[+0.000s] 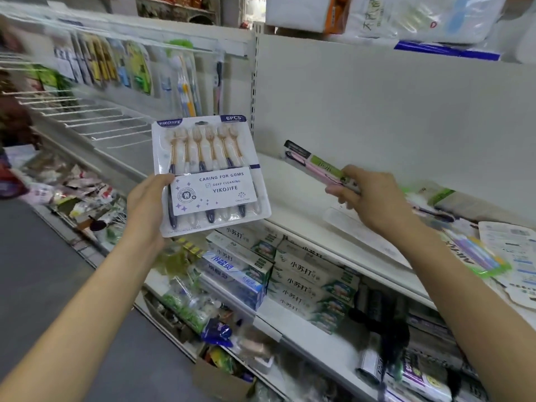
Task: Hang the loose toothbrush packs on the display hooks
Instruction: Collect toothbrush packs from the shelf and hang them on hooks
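Note:
My left hand (146,206) grips a wide six-piece toothbrush pack (208,172) by its lower left edge, face toward me, in front of the shelf. My right hand (368,195) holds a slim pink-and-green toothbrush pack (311,163) by its near end, the far end pointing up-left over the white shelf. Bare white display hooks (95,123) stick out at the left, below a row of hanging toothbrush packs (130,68). More loose packs (475,256) lie on the shelf at the right.
The white shelf (293,198) runs from centre to right with papers (510,250) on it. Stacked toothpaste boxes (304,280) fill the shelf below. A bin of mixed small goods (75,198) sits lower left, a cardboard box (223,375) on the floor.

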